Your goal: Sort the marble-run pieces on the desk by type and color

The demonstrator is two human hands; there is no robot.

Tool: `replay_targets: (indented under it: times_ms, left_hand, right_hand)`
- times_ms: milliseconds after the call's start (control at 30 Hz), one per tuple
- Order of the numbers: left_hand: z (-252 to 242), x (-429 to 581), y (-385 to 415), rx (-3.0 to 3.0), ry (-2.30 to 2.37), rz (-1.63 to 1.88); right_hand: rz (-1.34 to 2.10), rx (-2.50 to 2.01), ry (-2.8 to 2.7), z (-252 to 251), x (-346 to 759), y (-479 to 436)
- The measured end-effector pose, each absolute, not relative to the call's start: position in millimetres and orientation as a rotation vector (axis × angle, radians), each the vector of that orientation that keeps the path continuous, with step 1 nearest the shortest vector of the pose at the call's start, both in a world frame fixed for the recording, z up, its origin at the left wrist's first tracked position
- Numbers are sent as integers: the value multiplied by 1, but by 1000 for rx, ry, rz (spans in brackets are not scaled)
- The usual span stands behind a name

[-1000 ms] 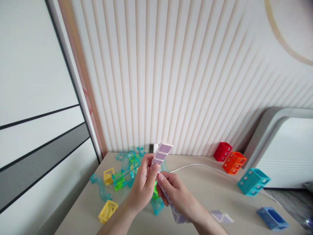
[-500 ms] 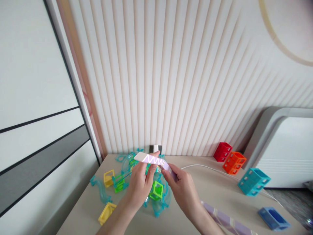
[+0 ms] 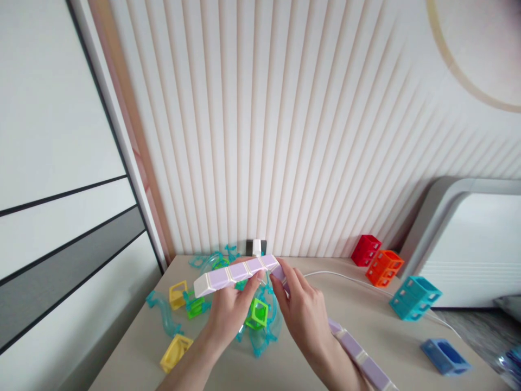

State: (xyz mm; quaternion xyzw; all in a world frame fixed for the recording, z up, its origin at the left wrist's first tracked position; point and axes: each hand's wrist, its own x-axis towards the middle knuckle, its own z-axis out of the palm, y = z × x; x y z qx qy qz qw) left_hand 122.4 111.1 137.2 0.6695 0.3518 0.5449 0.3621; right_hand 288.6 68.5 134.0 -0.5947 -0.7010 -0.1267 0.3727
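Both hands hold a lavender-and-white twisty snake puzzle point(image 3: 220, 277) above the table. My left hand point(image 3: 234, 307) is closed around its underside, thumb against the near side. At the bend, my right hand point(image 3: 299, 298) pinches the puzzle between thumb and fingers. One straight stretch points left from the hands and ends in a white tip. Behind my right forearm a further lavender length slants down to the lower right; my hand and wrist hide how the two join. Beneath the hands lie clear teal track pieces point(image 3: 264, 342) and a bright green cube frame point(image 3: 257, 314).
On the table point(image 3: 134, 355) at left are yellow frames point(image 3: 176, 352) and a curved teal tube point(image 3: 164, 315). Along the right stand red point(image 3: 366, 250), orange point(image 3: 385, 267), teal point(image 3: 415, 298) and blue blocks point(image 3: 445, 357). A white cable point(image 3: 337, 275) runs behind them from a wall plug point(image 3: 256, 247).
The puzzle's left stretch has turned over and swung down and left; broad lavender faces now show instead of a zigzag edge. The lower-right length has shifted closer to my right forearm.
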Motion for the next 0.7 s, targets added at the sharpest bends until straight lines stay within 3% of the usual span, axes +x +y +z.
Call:
replay_targets:
  times_ms: [267,500,700]
  left_hand:
    - [139,112,117,1930,953,1313]
    - [140,114,114,1902,866,1282]
    - [147,115,114,1944,865,1414]
  right_hand:
    - [-125,-1595,-1926,149,295,65]
    - [252,-1562,-1960,161,300,65]
    - [148,-1563,-1937,158,299,64]
